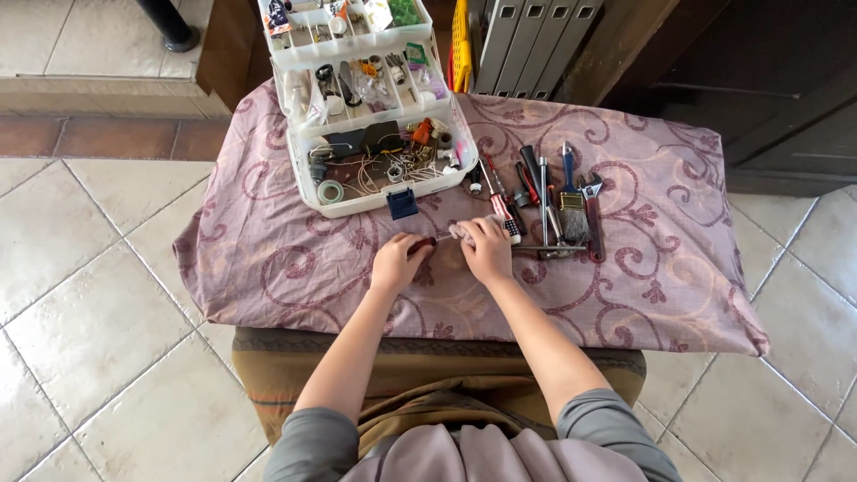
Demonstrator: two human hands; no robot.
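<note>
- Left hand [398, 261] is gripping a screwdriver [423, 243] w/ dark red handle, low over the patterned cloth [268, 259], just below the open toolbox [370, 120].
- Right hand [487, 248] is closing round a small pale piece [461, 231] at the tip; looks like the two are being fitted together, so lining up needs care.
- Tools [558, 210] lying just right: brush, wrench, pliers, crowding the right hand.

Grey sleeves pushed above elbows, bare forearms, lilac-grey top w/ folds.
</note>
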